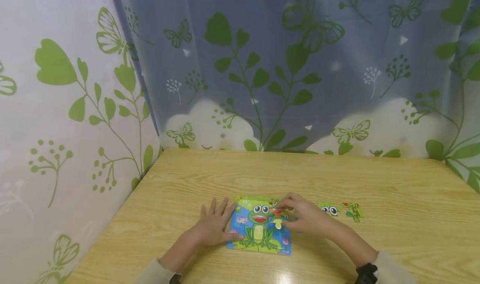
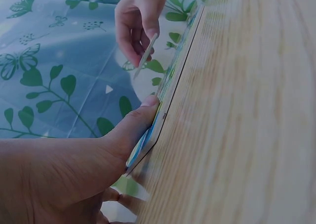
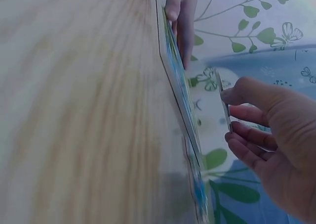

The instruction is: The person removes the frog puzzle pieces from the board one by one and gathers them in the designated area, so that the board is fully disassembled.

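Note:
A frog jigsaw puzzle board [image 1: 258, 234] lies flat on the wooden table, showing a green frog on a blue background. My left hand [image 1: 211, 227] rests at its left edge with the fingers spread on the table. In the left wrist view the left thumb [image 2: 136, 119] presses on the board's top near a corner. Above the board's right part, my right hand [image 1: 309, 217] pinches a thin puzzle piece [image 3: 223, 100] between thumb and fingers. The piece is apart from the board and tilted, with red and green printing seen from the head. The right hand partly hides the board's upper right.
Right of the board lie a loose puzzle piece with frog eyes [image 1: 329, 209] and another green and red piece [image 1: 354, 211]. A bit of blue shows beneath the right hand. The wooden table [image 1: 187, 171] meets a leaf-and-butterfly patterned curtain [image 1: 240, 88] at the back and left.

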`<state>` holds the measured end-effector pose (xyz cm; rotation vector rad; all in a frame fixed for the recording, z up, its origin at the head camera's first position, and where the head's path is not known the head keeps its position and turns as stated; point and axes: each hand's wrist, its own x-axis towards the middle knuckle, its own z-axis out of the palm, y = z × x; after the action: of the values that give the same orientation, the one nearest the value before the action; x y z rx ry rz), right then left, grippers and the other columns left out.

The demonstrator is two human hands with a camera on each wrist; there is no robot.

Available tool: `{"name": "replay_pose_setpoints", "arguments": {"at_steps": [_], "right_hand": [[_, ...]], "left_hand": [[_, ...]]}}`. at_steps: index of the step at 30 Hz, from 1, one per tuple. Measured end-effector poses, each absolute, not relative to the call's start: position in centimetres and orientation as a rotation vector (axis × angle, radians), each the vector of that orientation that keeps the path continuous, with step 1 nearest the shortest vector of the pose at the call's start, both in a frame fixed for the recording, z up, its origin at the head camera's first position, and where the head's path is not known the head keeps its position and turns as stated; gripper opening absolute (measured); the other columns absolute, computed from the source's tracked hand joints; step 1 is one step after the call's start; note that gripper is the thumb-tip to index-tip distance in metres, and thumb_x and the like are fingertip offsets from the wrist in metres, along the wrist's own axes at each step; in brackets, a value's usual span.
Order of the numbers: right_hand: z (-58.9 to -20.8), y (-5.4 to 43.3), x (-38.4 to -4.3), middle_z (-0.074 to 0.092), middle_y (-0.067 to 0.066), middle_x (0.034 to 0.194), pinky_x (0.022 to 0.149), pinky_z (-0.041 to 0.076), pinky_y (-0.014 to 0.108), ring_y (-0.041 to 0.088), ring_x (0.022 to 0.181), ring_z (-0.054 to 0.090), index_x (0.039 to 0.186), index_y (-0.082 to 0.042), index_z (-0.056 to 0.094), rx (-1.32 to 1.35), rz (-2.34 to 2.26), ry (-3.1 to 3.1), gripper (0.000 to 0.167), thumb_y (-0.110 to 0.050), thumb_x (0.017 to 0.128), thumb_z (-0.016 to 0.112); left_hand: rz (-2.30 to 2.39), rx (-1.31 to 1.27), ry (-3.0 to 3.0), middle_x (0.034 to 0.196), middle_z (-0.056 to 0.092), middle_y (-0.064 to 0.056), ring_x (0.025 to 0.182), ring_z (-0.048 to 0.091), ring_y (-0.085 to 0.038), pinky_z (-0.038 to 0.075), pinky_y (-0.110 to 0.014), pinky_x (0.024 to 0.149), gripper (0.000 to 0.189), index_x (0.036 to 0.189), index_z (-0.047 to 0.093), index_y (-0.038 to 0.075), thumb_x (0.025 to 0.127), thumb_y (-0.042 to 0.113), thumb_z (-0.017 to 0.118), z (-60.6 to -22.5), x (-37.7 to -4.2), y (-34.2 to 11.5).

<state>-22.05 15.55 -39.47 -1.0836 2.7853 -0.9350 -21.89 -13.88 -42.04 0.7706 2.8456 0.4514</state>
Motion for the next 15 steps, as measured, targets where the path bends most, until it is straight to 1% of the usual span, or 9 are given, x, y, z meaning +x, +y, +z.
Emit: {"name": "replay_pose_setpoints", "arguments": {"at_steps": [4, 8, 9, 13, 15], "right_hand": [[-39.4, 17.5, -21.8, 0.049, -0.004, 0.106, 0.070, 0.046, 0.033, 0.019, 0.090, 0.050, 0.112, -0.011, 0.061, -1.083, -0.969, 2.804, 0.031, -0.011, 0.082, 0.066], [-39.3, 19.4, -21.4, 0.050, -0.005, 0.107, 0.075, 0.047, 0.038, 0.017, 0.095, 0.051, 0.112, -0.012, 0.061, -1.072, -0.983, 2.828, 0.031, -0.010, 0.081, 0.067], [-39.3, 19.9, -21.4, 0.050, -0.005, 0.107, 0.074, 0.047, 0.039, 0.017, 0.095, 0.052, 0.111, -0.012, 0.062, -1.087, -0.986, 2.835, 0.030, -0.009, 0.081, 0.067], [-39.5, 21.6, -21.1, 0.052, -0.006, 0.105, 0.073, 0.047, 0.037, 0.015, 0.093, 0.052, 0.107, -0.012, 0.062, -1.150, -0.979, 2.865, 0.027, -0.007, 0.081, 0.068], [-39.6, 22.5, -20.9, 0.052, -0.006, 0.104, 0.072, 0.047, 0.037, 0.016, 0.091, 0.053, 0.107, -0.011, 0.062, -1.172, -0.985, 2.862, 0.026, -0.005, 0.082, 0.067]], "left_hand": [[0.451, 0.771, 2.844, 0.149, 0.008, -0.023, 0.129, 0.000, -0.052, -0.001, -0.069, 0.095, 0.093, 0.147, 0.019, 0.008, 0.081, 0.065, 0.050, -42.0, -21.9, -13.9], [0.452, 0.769, 2.844, 0.149, 0.008, -0.024, 0.129, 0.000, -0.052, -0.002, -0.069, 0.095, 0.093, 0.147, 0.019, 0.008, 0.081, 0.066, 0.050, -42.0, -21.9, -13.9], [0.452, 0.768, 2.846, 0.149, 0.008, -0.024, 0.129, 0.000, -0.052, -0.002, -0.069, 0.095, 0.093, 0.147, 0.019, 0.008, 0.081, 0.066, 0.050, -42.0, -21.9, -13.9], [0.462, 0.763, 2.842, 0.148, 0.008, -0.024, 0.129, 0.000, -0.052, -0.002, -0.069, 0.095, 0.093, 0.147, 0.019, 0.008, 0.081, 0.065, 0.051, -42.0, -21.9, -13.8], [0.463, 0.764, 2.842, 0.148, 0.009, -0.024, 0.129, 0.000, -0.052, -0.002, -0.068, 0.095, 0.093, 0.147, 0.019, 0.008, 0.081, 0.065, 0.051, -42.0, -21.9, -13.8]]}}
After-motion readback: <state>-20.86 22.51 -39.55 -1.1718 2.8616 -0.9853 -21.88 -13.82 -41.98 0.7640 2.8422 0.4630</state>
